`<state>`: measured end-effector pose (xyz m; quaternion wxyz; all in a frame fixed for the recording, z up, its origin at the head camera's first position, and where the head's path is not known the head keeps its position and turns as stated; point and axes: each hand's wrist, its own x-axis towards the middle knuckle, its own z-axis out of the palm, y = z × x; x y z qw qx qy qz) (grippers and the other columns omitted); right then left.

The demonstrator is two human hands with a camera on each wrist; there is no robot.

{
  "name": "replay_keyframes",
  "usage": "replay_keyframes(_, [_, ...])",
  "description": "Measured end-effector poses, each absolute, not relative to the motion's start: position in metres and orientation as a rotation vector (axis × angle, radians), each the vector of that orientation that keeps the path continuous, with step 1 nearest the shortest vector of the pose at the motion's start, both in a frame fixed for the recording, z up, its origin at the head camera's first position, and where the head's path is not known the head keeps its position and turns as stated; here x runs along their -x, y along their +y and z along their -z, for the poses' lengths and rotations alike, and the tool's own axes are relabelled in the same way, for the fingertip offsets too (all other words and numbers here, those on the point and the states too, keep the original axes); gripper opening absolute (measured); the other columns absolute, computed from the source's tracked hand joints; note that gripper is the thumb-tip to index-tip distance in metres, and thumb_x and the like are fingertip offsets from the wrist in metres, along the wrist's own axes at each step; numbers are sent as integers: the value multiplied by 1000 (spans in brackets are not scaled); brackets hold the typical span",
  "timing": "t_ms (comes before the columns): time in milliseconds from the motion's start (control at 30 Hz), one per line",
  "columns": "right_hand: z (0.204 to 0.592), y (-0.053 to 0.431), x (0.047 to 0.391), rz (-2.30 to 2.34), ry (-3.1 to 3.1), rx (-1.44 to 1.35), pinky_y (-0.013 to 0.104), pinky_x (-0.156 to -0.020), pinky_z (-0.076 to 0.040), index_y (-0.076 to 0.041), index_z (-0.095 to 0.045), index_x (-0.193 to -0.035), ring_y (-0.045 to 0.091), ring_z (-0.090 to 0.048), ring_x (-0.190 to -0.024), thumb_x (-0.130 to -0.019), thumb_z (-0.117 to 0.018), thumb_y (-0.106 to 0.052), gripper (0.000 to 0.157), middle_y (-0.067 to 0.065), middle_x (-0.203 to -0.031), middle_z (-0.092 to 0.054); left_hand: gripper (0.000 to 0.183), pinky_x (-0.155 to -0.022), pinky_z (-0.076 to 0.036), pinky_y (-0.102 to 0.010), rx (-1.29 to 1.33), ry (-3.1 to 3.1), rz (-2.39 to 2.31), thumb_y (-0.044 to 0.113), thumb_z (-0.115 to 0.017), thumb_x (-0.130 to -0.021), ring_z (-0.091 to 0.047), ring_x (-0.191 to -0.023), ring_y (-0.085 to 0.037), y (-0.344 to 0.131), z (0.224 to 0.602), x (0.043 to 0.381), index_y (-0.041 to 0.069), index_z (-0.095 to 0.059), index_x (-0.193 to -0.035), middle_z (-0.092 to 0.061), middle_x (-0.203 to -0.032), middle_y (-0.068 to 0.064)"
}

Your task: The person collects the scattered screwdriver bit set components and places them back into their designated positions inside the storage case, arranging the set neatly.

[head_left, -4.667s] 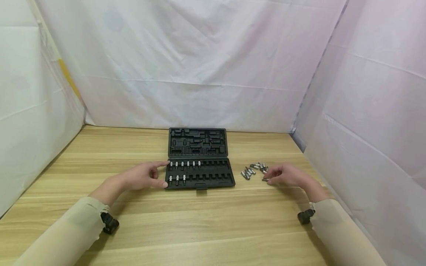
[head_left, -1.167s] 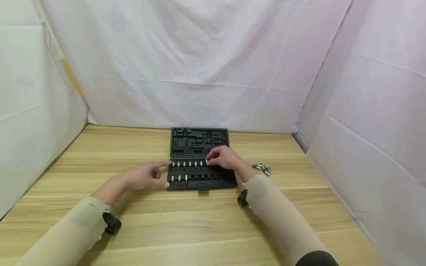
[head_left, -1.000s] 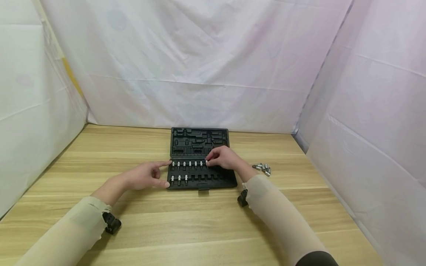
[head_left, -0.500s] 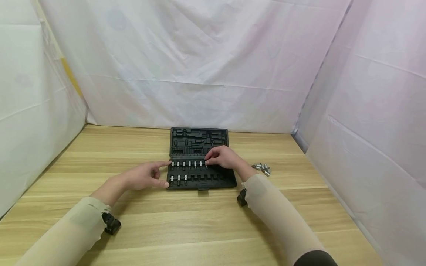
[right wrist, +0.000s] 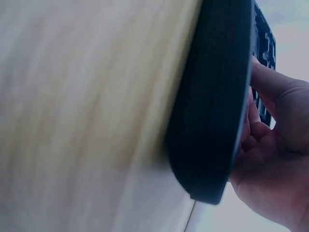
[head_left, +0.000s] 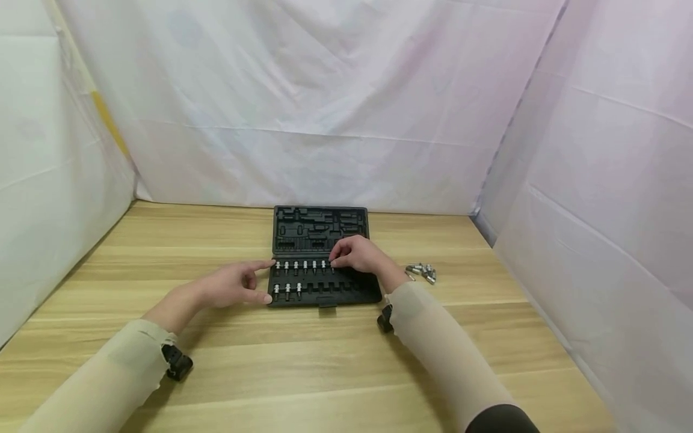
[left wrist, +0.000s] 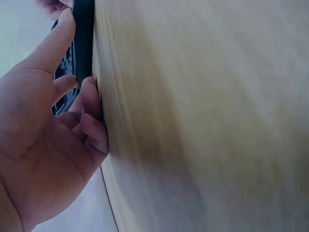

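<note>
An open black plastic case [head_left: 354, 296] lies on the table, its lower half holding short silver bit sockets in two rows. Several bit sockets [head_left: 295, 267] fill the left part of the back row, and three more [head_left: 287, 291] sit at the left of the front row. My left hand [head_left: 230, 286] touches the case's left edge with a straight thumb and index finger; its other fingers are bent loosely below. Over the back row, my right hand [head_left: 357, 252] pinches a bit socket [head_left: 332, 270] at the slot right of the filled ones. Fingertips mostly cover that socket.
A small pile of loose bit sockets [head_left: 422, 270] lies on the wooden table [head_left: 303, 373] right of the case, beyond the right forearm. The case's raised lid [head_left: 319, 231] stands behind with moulded recesses. White sheets [head_left: 303, 108] enclose the back and sides.
My right hand has moved left from the loose pile to the case's back row with a bit socket. Over the last second it has hardly moved. My left hand stays at the case's edge.
</note>
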<state>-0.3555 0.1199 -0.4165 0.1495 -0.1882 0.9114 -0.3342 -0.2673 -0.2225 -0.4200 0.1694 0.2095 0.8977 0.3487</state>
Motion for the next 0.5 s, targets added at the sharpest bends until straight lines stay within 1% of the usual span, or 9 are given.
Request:
replay_keyframes(100, [418,119,357,959,2612,531,36,-83,-53,-20,-82,-105,18,-65,-89,-104,-79,-23,4,0,-97,-77,98,-69,-49,-29,-602,2556,-980,43,-87,-94,-54,-86,-20,-224,420,268,12,-36,-172,-63,-98,-5])
replay_keyframes(233, [419,119,357,956,2603,525,36,-83,-52,-21,-82,-107,18,-64,-90,-105,-78,-24,7,-1,-100,-78,98,-69,-49,-28,-605,2554,-981,43,-88,-94,-54,-85,-19,-225,422,269,11,-37,-172,-62,-96,-5])
replay_keyframes(500, [421,119,354,968,2605,512,37,-86,-54,-21,-82,-108,18,-66,-94,-106,-76,-25,8,-1,-104,-79,98,-69,-49,-28,-603,2545,-992,42,-88,-94,-54,-85,-20,-227,422,268,11,-37,-172,-62,-96,-5])
